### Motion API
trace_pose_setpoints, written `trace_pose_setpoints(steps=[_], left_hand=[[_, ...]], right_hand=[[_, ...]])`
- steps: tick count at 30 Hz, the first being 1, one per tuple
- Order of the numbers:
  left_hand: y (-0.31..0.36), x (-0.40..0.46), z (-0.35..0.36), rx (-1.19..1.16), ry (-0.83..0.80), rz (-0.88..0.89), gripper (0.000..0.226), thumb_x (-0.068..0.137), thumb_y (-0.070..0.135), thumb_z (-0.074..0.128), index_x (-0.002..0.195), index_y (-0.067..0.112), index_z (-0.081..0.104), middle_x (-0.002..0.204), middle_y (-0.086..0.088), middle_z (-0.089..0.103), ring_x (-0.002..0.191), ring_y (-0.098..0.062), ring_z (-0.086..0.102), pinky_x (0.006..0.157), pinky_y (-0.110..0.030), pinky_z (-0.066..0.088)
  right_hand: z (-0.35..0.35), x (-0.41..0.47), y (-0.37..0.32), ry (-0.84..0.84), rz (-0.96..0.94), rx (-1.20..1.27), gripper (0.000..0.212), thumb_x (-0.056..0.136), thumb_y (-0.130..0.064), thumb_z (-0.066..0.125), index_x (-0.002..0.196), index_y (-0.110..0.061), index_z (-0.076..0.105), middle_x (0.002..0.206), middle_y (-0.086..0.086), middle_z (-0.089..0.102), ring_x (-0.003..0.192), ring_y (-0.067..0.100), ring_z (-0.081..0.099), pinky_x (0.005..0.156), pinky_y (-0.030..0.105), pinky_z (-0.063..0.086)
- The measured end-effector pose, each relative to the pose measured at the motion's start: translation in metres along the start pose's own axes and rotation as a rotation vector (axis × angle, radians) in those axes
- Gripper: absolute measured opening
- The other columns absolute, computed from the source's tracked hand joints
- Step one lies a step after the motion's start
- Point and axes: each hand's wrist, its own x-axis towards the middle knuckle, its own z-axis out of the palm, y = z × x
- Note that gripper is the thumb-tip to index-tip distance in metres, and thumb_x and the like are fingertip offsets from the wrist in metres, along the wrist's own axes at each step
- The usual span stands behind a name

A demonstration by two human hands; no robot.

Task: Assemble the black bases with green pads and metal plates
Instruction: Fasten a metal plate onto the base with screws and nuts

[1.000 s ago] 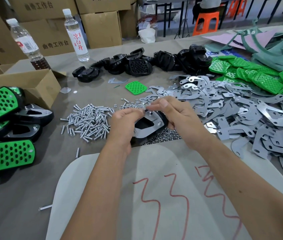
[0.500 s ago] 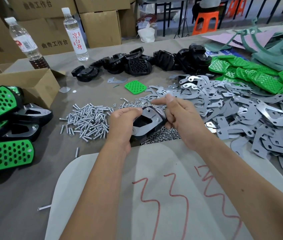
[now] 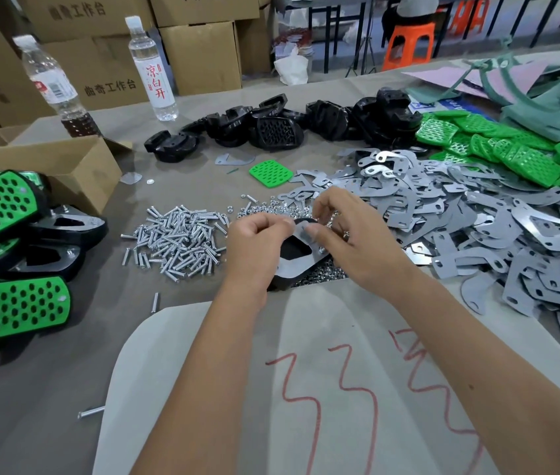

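A black base [image 3: 293, 250] with a metal plate [image 3: 297, 265] laid on its face sits mid-table between my hands. My left hand [image 3: 254, 245] grips its left edge with curled fingers. My right hand [image 3: 347, 234] pinches at the plate's upper corner with thumb and forefinger; whether a small nut is held there is hidden. Loose black bases [image 3: 271, 126] lie at the back. Green pads [image 3: 511, 152] are heaped at the right, and one green pad [image 3: 270, 171] lies alone. Metal plates [image 3: 477, 228] spread across the right side.
A pile of screws [image 3: 177, 238] and small nuts [image 3: 268, 207] lie left of and behind my hands. Finished assemblies [image 3: 14, 255] are stacked at the left by a cardboard box [image 3: 66, 166]. Two bottles [image 3: 153, 70] stand behind. A white sheet [image 3: 306, 371] with red marks lies in front.
My right hand has shifted from gripping the base's right side to pinching at the plate's top corner. The left hand keeps its hold.
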Motion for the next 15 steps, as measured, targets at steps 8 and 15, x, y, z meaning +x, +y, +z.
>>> trace_pose_setpoints(steps=[8,15], left_hand=[[-0.0015,0.0001,-0.0032,0.053,-0.031,0.007,0.012,0.087,0.011,0.073,0.076,0.005,0.071,0.075,-0.008,0.066,0.072,-0.022,0.059,0.071,-0.037,0.046],[0.0028,-0.0032,-0.0015,0.063,-0.043,0.049,0.020,0.083,0.011,0.072,0.065,0.019,0.075,0.069,-0.001,0.071,0.066,-0.015,0.064,0.069,-0.031,0.050]], right_hand=[[0.0021,0.0021,0.0039,-0.095,-0.109,-0.214,0.013,0.102,-0.012,0.056,0.108,-0.022,0.058,0.100,-0.005,0.047,0.087,0.010,0.051,0.073,0.020,0.041],[0.0039,0.0010,0.0030,-0.032,-0.130,-0.277,0.008,0.101,-0.018,0.054,0.101,-0.025,0.052,0.102,-0.009,0.043,0.084,0.014,0.051,0.070,0.038,0.050]])
